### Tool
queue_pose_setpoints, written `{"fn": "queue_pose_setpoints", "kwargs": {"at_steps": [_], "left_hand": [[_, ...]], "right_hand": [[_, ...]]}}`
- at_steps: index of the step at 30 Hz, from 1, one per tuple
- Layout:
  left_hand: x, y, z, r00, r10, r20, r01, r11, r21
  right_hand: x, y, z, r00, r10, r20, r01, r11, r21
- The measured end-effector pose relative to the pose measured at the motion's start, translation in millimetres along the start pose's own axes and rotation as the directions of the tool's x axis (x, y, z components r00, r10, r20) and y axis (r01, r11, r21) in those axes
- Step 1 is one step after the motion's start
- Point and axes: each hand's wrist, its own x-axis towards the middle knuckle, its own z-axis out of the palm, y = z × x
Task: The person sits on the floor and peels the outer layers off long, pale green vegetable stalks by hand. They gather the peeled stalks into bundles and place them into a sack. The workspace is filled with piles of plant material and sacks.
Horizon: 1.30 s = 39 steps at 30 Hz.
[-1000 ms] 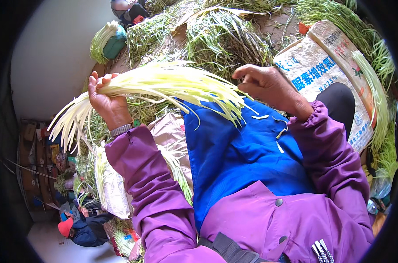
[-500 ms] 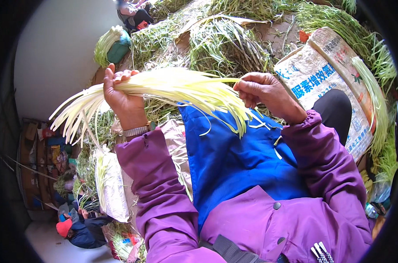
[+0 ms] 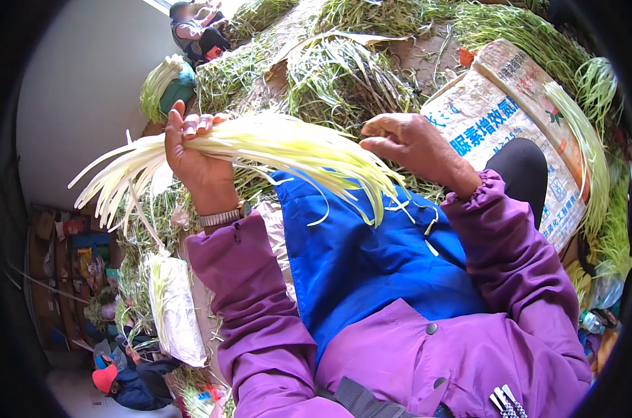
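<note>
Nearest of all, purple jacket sleeves (image 3: 260, 306) run up from the bottom of the view, and a blue apron (image 3: 371, 265) covers the person's lap between them. Above the left cuff sits a metal watch band (image 3: 220, 217). Just past it, the left hand (image 3: 197, 157) is closed around a bundle of pale yellow-white stalks (image 3: 274, 146), fingers curled over the top so the nails show. That bundle lies almost level above the apron: its white ends fan out to the left beyond the fist, and its yellow-green tips spread and droop to the right over the blue cloth. The right hand (image 3: 413, 146) hovers at those tips with fingers bent and loosely pinched; whether it actually grips any stalks I cannot tell. A few loose strands lie on the apron below.

Beside the right arm rests a printed white sack (image 3: 511, 118), with more pale stalks (image 3: 580, 139) draped along its edge. Down at the left stands a white bag (image 3: 176, 313) stuffed with greens. Farther off, heaps of green stalks (image 3: 357, 70) cover the ground, and another person (image 3: 194, 28) crouches at the very top.
</note>
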Motion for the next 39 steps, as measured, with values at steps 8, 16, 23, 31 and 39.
{"fn": "queue_pose_setpoints", "kwargs": {"at_steps": [8,16,23,31,39], "left_hand": [[-0.9,-18.8,16.5,0.999,-0.032,0.039,0.032,0.999,-0.002],[-5.5,-44.2,27.1,0.994,-0.108,-0.016,0.108,0.994,0.004],[-15.4,-75.3,51.6,0.978,-0.198,-0.061,0.200,0.979,0.027],[-28.9,-120.9,91.3,0.862,-0.451,0.232,0.452,0.890,0.051],[-55.8,-180.4,149.1,0.384,-0.793,0.473,0.721,0.577,0.383]], "right_hand": [[12.8,9.6,18.4,0.999,0.013,0.037,-0.031,0.839,0.543],[1.1,19.3,5.2,0.994,0.088,-0.065,-0.070,0.969,0.238],[-7.5,71.2,-23.0,0.998,-0.001,0.058,0.048,0.583,-0.811],[23.7,19.5,-96.5,0.927,0.214,0.308,-0.272,0.949,0.159],[25.1,4.4,-112.0,0.860,-0.237,0.453,-0.267,0.547,0.793]]}}
